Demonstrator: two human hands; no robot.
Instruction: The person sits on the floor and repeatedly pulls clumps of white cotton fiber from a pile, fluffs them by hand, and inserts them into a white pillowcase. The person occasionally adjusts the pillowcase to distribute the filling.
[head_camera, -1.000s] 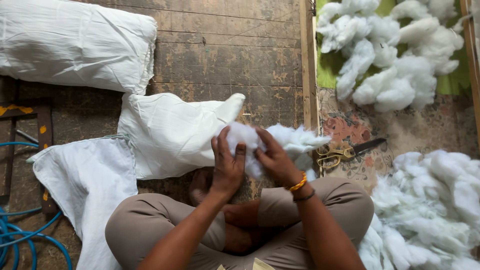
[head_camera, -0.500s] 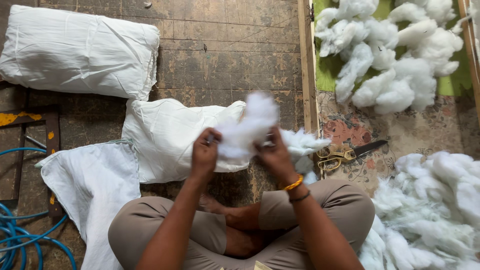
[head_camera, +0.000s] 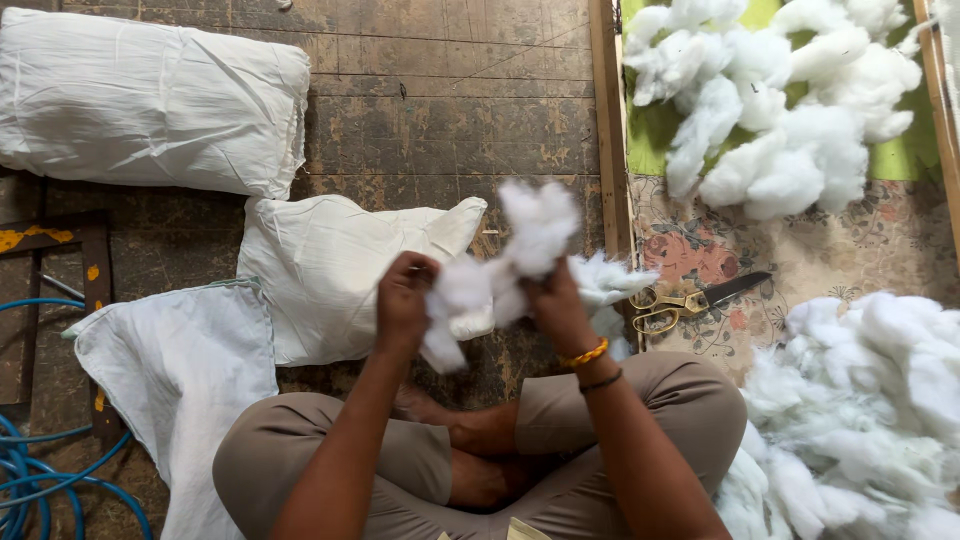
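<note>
I sit cross-legged on a wooden floor. My left hand (head_camera: 402, 302) and my right hand (head_camera: 556, 306) both grip a clump of white fibre stuffing (head_camera: 505, 265), held up in front of me above my knees, with tufts sticking up and hanging down between the hands. Just behind the clump lies a partly filled white pillow cover (head_camera: 335, 270) with its open end toward my hands. More stuffing (head_camera: 610, 282) rests on the floor right behind my right hand.
A filled white pillow (head_camera: 150, 100) lies at the far left. A flat white cloth cover (head_camera: 175, 375) sits by my left knee, blue hose (head_camera: 40, 480) beside it. Scissors (head_camera: 690, 300) lie on a patterned mat; stuffing heaps at upper right (head_camera: 780, 100) and lower right (head_camera: 860, 400).
My hands have lifted the clump up from the pillow cover's opening and drawn apart, stretching the stuffing between them.
</note>
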